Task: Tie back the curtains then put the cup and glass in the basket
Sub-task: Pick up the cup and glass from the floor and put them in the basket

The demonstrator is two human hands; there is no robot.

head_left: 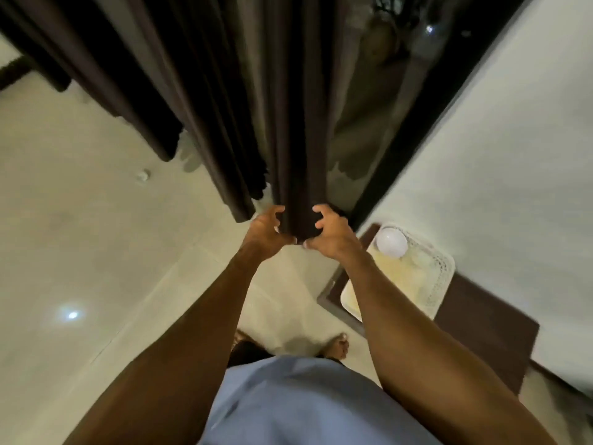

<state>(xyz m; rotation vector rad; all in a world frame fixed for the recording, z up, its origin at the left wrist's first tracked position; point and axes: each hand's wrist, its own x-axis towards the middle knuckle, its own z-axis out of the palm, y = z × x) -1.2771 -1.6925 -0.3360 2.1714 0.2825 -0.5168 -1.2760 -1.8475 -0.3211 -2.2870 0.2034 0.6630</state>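
A dark brown curtain (288,130) hangs in front of me, gathered into a narrow bunch. My left hand (264,231) and my right hand (333,232) wrap around that bunch from either side, thumbs nearly meeting in front. A second dark curtain panel (106,75) hangs further left. To my right a pale lattice basket (439,274) rests on a dark wooden table (481,319). A white cup (391,241) sits in the basket's far corner. I see no glass and no tie-back.
Behind the curtain is dark window glass (369,130) with a black frame (426,130). A white wall (513,155) rises on the right. Pale floor tiles (80,252) spread to the left. My bare foot (337,345) stands near the table's corner.
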